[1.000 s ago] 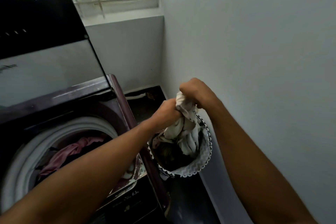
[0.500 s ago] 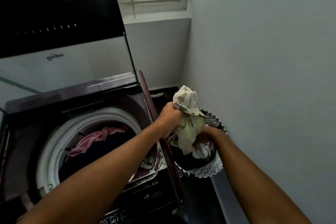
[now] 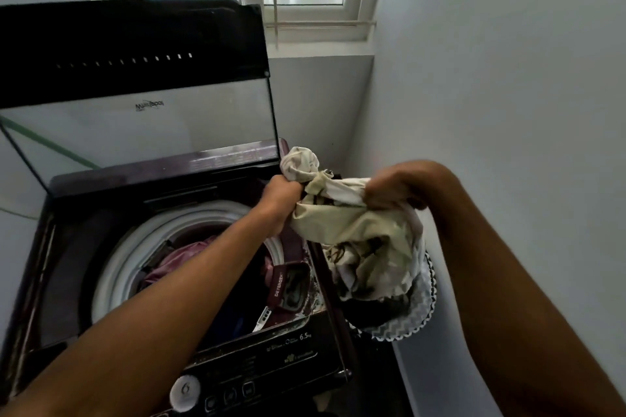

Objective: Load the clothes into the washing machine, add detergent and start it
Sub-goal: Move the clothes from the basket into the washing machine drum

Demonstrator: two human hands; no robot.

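Over the last second the crumpled cream patterned garment [image 3: 352,230] has come up out of the zigzag-rimmed laundry basket [image 3: 418,318], left hand [image 3: 283,195] and right hand [image 3: 394,188] both gripping it with curled fingers beside the open dark top-loading washing machine [image 3: 305,345], so loading continues.

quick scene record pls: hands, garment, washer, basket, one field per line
left hand: grips cream patterned cloth garment
right hand: grips same garment
garment: lifted, lower end hangs into basket
washer: dark maroon top-load washing machine, glass lid raised
drum: pink cloth inside
basket: round zigzag-patterned laundry basket, right of washer, dark clothes inside
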